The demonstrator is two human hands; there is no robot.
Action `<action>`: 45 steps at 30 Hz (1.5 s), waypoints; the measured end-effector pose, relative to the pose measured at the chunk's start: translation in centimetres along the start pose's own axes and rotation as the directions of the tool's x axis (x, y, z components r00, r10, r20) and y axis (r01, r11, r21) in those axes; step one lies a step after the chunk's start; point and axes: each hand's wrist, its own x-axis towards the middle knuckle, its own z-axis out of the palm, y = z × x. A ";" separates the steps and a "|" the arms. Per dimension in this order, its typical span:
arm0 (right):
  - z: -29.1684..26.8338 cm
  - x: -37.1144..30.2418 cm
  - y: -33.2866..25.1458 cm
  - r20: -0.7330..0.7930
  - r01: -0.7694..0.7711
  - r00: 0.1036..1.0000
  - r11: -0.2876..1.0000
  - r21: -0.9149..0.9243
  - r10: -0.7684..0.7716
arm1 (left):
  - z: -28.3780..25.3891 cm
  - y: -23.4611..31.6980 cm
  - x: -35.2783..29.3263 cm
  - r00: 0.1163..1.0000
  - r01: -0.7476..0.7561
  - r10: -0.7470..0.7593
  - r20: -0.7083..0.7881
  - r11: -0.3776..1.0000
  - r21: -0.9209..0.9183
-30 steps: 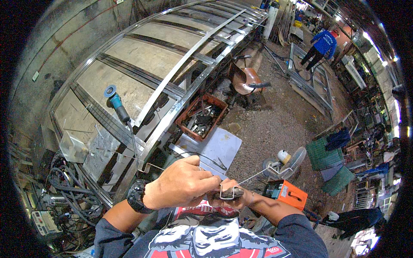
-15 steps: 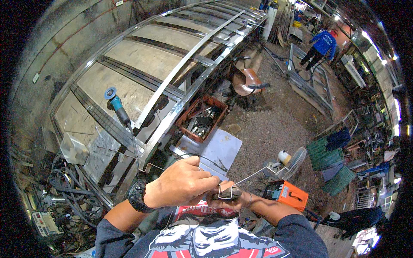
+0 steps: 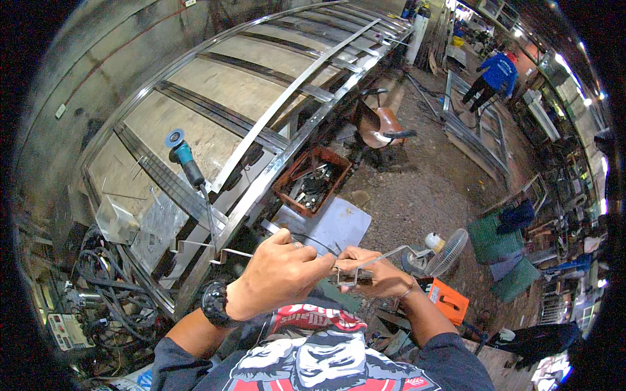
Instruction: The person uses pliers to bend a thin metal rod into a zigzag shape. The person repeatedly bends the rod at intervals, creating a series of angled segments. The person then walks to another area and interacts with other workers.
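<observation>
My left hand (image 3: 279,275), with a watch (image 3: 215,303) on its wrist, is closed in a fist in front of my chest. A thin bent metal bar (image 3: 233,252) sticks out of it to the left, with square-cornered kinks along its length. My right hand (image 3: 379,274) is beside it, fingers wrapped round a bent metal strip (image 3: 390,251) that shows a U-shaped bend below the fingers and a kinked end out to the right. The hands nearly meet. Whether the two stretches are one piece is hidden by the hands.
A long metal frame (image 3: 277,159) lies at the left, an angle grinder (image 3: 184,159) on it. Nearby are an orange crate (image 3: 282,189) of metal pieces, a brown chair (image 3: 381,127), a fan (image 3: 447,251) and an orange machine (image 3: 448,301). Another person (image 3: 497,73) stands far right.
My hands have moved slightly apart, the right one rightward and up, and the bent metal has turned. The other person has shifted little.
</observation>
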 end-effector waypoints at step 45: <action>5.5 -3.2 7.3 -0.038 -0.209 0.771 0.308 0.928 0.636 | -0.2 -7.4 -0.5 0.835 0.172 -0.476 0.278 -0.254 -0.952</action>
